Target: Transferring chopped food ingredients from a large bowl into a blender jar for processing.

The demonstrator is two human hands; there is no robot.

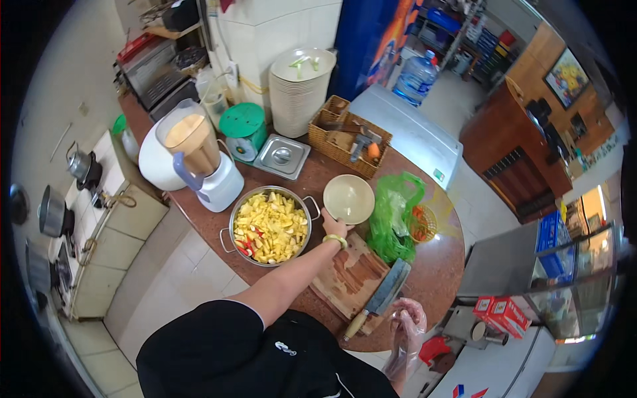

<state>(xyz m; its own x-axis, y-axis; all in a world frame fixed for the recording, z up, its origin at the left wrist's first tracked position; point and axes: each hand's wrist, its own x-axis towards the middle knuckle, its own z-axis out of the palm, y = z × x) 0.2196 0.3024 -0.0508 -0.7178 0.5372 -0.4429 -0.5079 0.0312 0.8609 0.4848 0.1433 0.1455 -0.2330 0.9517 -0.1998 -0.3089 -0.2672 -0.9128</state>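
Note:
My left hand [335,225], with a pale bracelet at the wrist, grips the near rim of a cream bowl [349,199]. Nothing shows inside this bowl. To its left stands a two-handled steel pot [230,219] filled with chopped yellow pieces [271,224] and some red chilli. A wet wooden cutting board [343,286] lies below the bowl, and a cleaver [388,288] with a wooden handle rests across its right side. My right hand [409,318], in a clear plastic glove, hovers by the table edge right of the cleaver. Its fingers look curled; the crinkled glove hides whether they hold anything.
A green plastic bag [395,214] and a yellow basket of orange-red pieces [423,224] sit right of the bowl. Behind are a filled blender [194,149], a green scale [244,129], a lidded steel container [282,156], stacked dishes [298,99] and a wicker basket [348,144].

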